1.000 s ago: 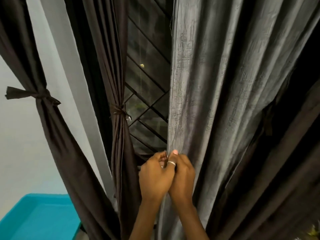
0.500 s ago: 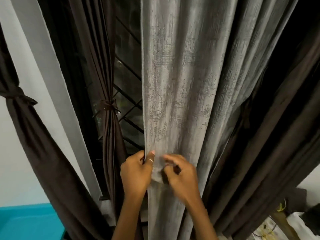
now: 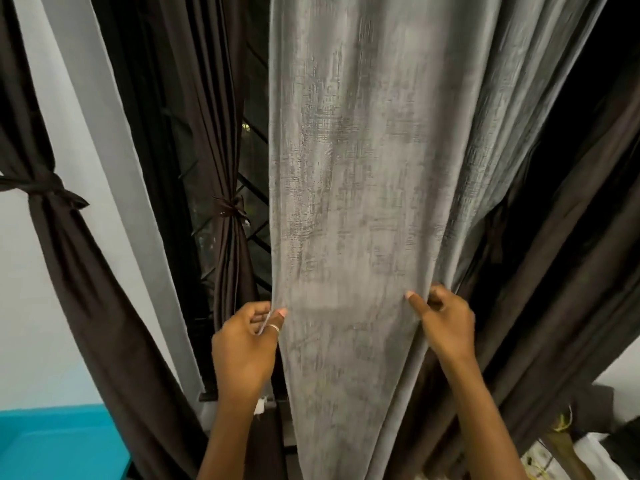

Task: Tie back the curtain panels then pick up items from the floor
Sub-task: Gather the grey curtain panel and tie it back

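Hands spread apart since 0.5 s ago: left hand (image 3: 242, 351) and right hand (image 3: 446, 327) each keep a closed pinch grip on opposite edges of the grey curtain panel (image 3: 346, 202), which hangs vertically between them, equally near both.

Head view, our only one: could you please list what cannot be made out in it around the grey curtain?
All in the head view:
Grey curtain: top and hem cut off by the frame edges.
Left hand and right hand: fingertips behind the cloth are hidden by it.
Window grille: mostly covered by curtains; the outside is too dark.
Clutter at lower right: cut off by the corner, too small to identify.
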`<state>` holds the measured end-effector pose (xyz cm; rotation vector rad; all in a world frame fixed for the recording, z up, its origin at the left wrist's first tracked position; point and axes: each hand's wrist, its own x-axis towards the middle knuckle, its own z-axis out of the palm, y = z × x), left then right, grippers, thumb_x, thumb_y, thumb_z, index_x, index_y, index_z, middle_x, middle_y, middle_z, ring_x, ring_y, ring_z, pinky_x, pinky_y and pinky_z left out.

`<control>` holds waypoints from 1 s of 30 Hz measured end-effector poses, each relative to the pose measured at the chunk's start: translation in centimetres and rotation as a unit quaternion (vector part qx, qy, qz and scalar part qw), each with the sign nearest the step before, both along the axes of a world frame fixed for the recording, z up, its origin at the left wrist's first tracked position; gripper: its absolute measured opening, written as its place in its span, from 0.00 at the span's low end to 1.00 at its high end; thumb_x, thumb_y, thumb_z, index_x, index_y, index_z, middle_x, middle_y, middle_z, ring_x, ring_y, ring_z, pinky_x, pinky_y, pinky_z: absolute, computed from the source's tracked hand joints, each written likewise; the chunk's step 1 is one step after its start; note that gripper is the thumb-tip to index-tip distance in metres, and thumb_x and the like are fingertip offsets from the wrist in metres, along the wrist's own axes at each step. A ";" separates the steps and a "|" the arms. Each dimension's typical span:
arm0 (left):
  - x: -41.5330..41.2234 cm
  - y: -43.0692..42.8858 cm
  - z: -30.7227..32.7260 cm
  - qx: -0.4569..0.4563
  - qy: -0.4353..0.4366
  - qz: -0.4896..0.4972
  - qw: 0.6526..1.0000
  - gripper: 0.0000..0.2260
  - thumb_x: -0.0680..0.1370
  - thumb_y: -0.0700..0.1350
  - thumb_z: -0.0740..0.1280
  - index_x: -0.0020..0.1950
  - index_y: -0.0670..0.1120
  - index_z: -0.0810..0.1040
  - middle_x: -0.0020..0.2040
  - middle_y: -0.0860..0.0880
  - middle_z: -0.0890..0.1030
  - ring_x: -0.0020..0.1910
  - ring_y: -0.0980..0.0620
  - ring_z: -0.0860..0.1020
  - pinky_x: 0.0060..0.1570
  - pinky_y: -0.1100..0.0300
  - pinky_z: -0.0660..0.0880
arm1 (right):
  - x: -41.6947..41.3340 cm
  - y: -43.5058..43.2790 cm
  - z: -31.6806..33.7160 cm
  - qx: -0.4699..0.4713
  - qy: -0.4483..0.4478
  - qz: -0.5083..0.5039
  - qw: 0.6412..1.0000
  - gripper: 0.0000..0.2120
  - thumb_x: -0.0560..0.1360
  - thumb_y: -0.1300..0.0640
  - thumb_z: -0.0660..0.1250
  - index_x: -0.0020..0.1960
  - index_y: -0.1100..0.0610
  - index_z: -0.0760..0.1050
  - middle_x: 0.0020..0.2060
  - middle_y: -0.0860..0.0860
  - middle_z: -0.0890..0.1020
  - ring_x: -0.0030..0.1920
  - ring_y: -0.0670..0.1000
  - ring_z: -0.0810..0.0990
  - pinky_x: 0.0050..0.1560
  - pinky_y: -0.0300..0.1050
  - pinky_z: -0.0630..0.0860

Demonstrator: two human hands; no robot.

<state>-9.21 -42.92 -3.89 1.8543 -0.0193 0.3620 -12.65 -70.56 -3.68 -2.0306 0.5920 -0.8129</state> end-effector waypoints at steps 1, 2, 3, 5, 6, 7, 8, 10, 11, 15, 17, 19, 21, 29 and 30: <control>0.0 0.1 0.1 -0.003 -0.004 0.018 1.000 0.05 0.75 0.51 0.75 0.48 0.56 0.81 0.42 0.59 0.83 0.42 0.63 0.81 0.42 0.69 0.74 | -0.4 -0.3 -0.2 -0.004 -0.014 -0.019 1.000 0.10 0.76 0.52 0.74 0.41 0.57 0.79 0.36 0.53 0.83 0.40 0.56 0.83 0.42 0.51 0.79; 0.0 0.0 0.1 -0.008 -0.005 0.031 0.999 0.05 0.75 0.51 0.75 0.48 0.55 0.81 0.42 0.60 0.83 0.41 0.63 0.81 0.41 0.71 0.73 | -0.9 -0.2 -0.4 -0.011 -0.030 -0.042 0.999 0.10 0.77 0.53 0.74 0.40 0.58 0.80 0.35 0.54 0.83 0.39 0.56 0.83 0.43 0.53 0.79; -0.1 -0.3 0.2 -0.009 -0.006 0.040 0.999 0.05 0.76 0.51 0.75 0.47 0.55 0.81 0.41 0.60 0.83 0.40 0.64 0.81 0.39 0.74 0.72 | -1.2 0.5 -0.7 -0.024 -0.047 -0.060 0.997 0.10 0.77 0.54 0.74 0.40 0.58 0.80 0.36 0.54 0.82 0.38 0.55 0.82 0.43 0.54 0.80; -0.3 -1.4 0.1 -0.006 -0.005 0.051 0.999 0.04 0.76 0.51 0.75 0.46 0.55 0.81 0.39 0.61 0.82 0.38 0.66 0.80 0.35 0.76 0.70 | -1.8 3.2 -1.3 -0.059 -0.078 -0.074 0.992 0.06 0.76 0.57 0.74 0.41 0.57 0.82 0.37 0.52 0.82 0.37 0.50 0.80 0.44 0.52 0.80; -0.4 -2.1 0.1 -0.009 -0.007 0.050 0.999 0.04 0.76 0.50 0.75 0.46 0.55 0.81 0.38 0.61 0.82 0.37 0.66 0.80 0.34 0.76 0.71 | -1.8 4.9 -1.7 -0.076 -0.093 -0.068 0.990 0.04 0.76 0.59 0.75 0.42 0.57 0.82 0.38 0.51 0.82 0.37 0.47 0.79 0.45 0.48 0.79; -0.5 -2.9 0.0 -0.014 -0.010 0.042 0.999 0.03 0.76 0.50 0.75 0.46 0.54 0.82 0.38 0.61 0.82 0.37 0.66 0.81 0.35 0.76 0.72 | -1.9 6.6 -2.0 -0.091 -0.105 -0.056 0.989 0.03 0.75 0.61 0.75 0.43 0.57 0.82 0.39 0.51 0.82 0.37 0.43 0.77 0.45 0.41 0.77; -0.6 -3.7 0.0 -0.017 -0.012 0.030 0.999 0.03 0.76 0.49 0.75 0.46 0.54 0.82 0.37 0.61 0.82 0.38 0.67 0.81 0.36 0.77 0.73 | -1.8 8.3 -2.3 -0.104 -0.114 -0.038 0.987 0.03 0.75 0.62 0.75 0.43 0.57 0.82 0.40 0.50 0.81 0.38 0.41 0.76 0.44 0.36 0.74; -1.0 -5.0 -0.2 0.001 -0.019 0.001 1.000 0.02 0.77 0.48 0.74 0.46 0.55 0.83 0.37 0.63 0.82 0.39 0.68 0.81 0.39 0.75 0.74 | -1.5 11.1 -2.6 -0.114 -0.116 0.020 0.986 0.03 0.77 0.62 0.73 0.46 0.56 0.82 0.42 0.48 0.81 0.39 0.42 0.78 0.43 0.34 0.74; -1.1 -5.6 -0.3 0.012 -0.025 -0.014 1.000 0.02 0.77 0.47 0.74 0.47 0.54 0.84 0.37 0.63 0.82 0.39 0.67 0.82 0.42 0.70 0.77 | -1.4 12.2 -2.7 -0.107 -0.108 0.051 0.987 0.03 0.78 0.61 0.71 0.47 0.55 0.81 0.43 0.47 0.81 0.40 0.43 0.79 0.42 0.35 0.75; -0.9 -6.1 -0.8 -0.002 -0.015 -0.034 0.999 0.05 0.78 0.45 0.71 0.53 0.52 0.85 0.41 0.60 0.86 0.41 0.67 0.83 0.46 0.66 0.80 | -1.1 13.9 -2.7 -0.068 -0.110 0.095 0.987 0.03 0.80 0.59 0.69 0.49 0.53 0.81 0.42 0.43 0.79 0.42 0.40 0.79 0.41 0.29 0.73; -0.8 -5.7 -1.2 -0.006 -0.015 -0.050 0.999 0.06 0.78 0.45 0.72 0.53 0.52 0.86 0.42 0.59 0.86 0.42 0.67 0.83 0.45 0.68 0.80 | -1.1 13.8 -2.8 -0.074 -0.117 0.100 0.985 0.03 0.80 0.61 0.69 0.50 0.55 0.82 0.43 0.44 0.80 0.42 0.40 0.79 0.42 0.28 0.73; -0.9 -5.4 -1.2 -0.013 -0.018 -0.067 0.998 0.06 0.78 0.44 0.72 0.53 0.52 0.86 0.42 0.59 0.86 0.42 0.67 0.83 0.44 0.69 0.80 | -1.1 13.6 -3.0 -0.074 -0.121 0.101 0.985 0.04 0.80 0.61 0.69 0.51 0.56 0.82 0.44 0.46 0.81 0.42 0.41 0.80 0.42 0.32 0.76; -0.9 -5.4 -1.3 -0.011 -0.024 -0.073 0.997 0.06 0.77 0.43 0.72 0.52 0.51 0.86 0.42 0.59 0.86 0.43 0.66 0.83 0.44 0.70 0.79 | -1.0 13.6 -3.1 -0.074 -0.121 0.100 0.985 0.04 0.80 0.62 0.69 0.51 0.56 0.83 0.45 0.47 0.82 0.43 0.42 0.80 0.43 0.37 0.78; -0.3 -6.1 -0.2 -0.006 -0.001 -0.054 0.999 0.10 0.74 0.57 0.75 0.52 0.54 0.84 0.41 0.61 0.84 0.42 0.67 0.83 0.43 0.72 0.77 | -0.3 12.7 -3.6 -0.078 -0.130 0.141 0.978 0.06 0.81 0.63 0.68 0.52 0.58 0.84 0.46 0.48 0.82 0.43 0.43 0.81 0.42 0.35 0.78; -0.2 -6.3 -0.1 0.006 -0.005 -0.036 0.999 0.09 0.75 0.55 0.74 0.52 0.53 0.85 0.39 0.60 0.84 0.40 0.66 0.82 0.42 0.72 0.76 | -0.3 12.6 -3.6 -0.077 -0.120 0.169 0.975 0.08 0.80 0.63 0.69 0.55 0.57 0.85 0.48 0.47 0.82 0.46 0.41 0.82 0.45 0.32 0.77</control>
